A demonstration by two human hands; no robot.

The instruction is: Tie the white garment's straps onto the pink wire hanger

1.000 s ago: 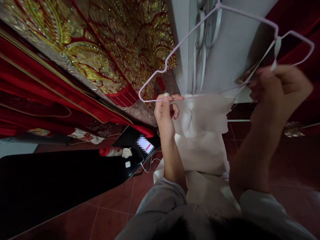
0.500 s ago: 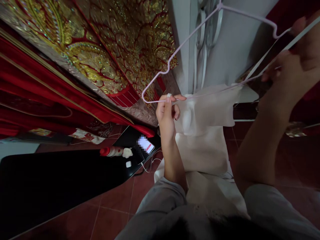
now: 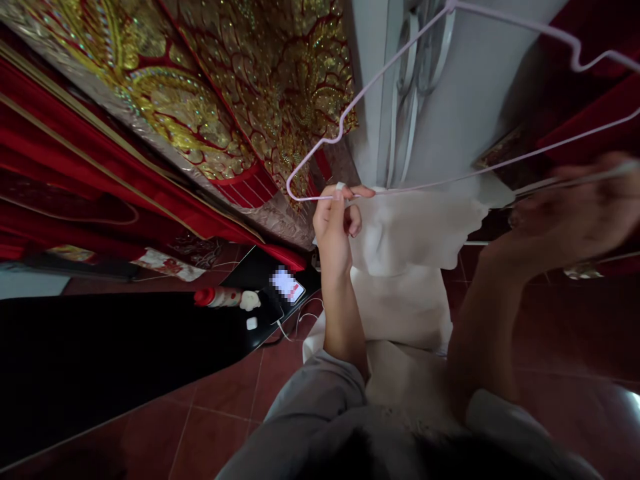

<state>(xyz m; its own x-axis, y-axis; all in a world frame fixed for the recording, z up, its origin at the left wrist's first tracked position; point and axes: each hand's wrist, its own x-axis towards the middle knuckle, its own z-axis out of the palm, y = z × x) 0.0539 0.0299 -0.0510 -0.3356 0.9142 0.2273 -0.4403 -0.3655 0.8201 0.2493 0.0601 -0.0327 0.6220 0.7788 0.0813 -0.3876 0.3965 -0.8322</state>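
Observation:
A pale pink clothes hanger [image 3: 385, 65] spans the upper right, its right end running out of frame. My left hand [image 3: 335, 217] is closed around the lower bar near the hanger's left corner, with a small white bit showing at the fingers. Cream-white fabric [image 3: 405, 233] hangs below the bar, in front of my body. At the right, below the bar, my right hand [image 3: 590, 207] is smeared by motion. Its fingers look closed on a thin white strap [image 3: 537, 187] that stretches towards the fabric and past the hand.
Red and gold sequinned garments [image 3: 190, 133] hang on the left. A black table [image 3: 125, 353] carries a lit phone [image 3: 287, 285], a red-capped bottle [image 3: 217, 297], a small white case [image 3: 251, 323] and a cable. White scrolled metalwork [image 3: 413, 80] stands ahead; the floor is red tile [image 3: 220, 400].
My right hand has come down and away from the hanger's right end, bringing the white strap lower. The hanger's right side has swung outward. My left hand keeps its hold.

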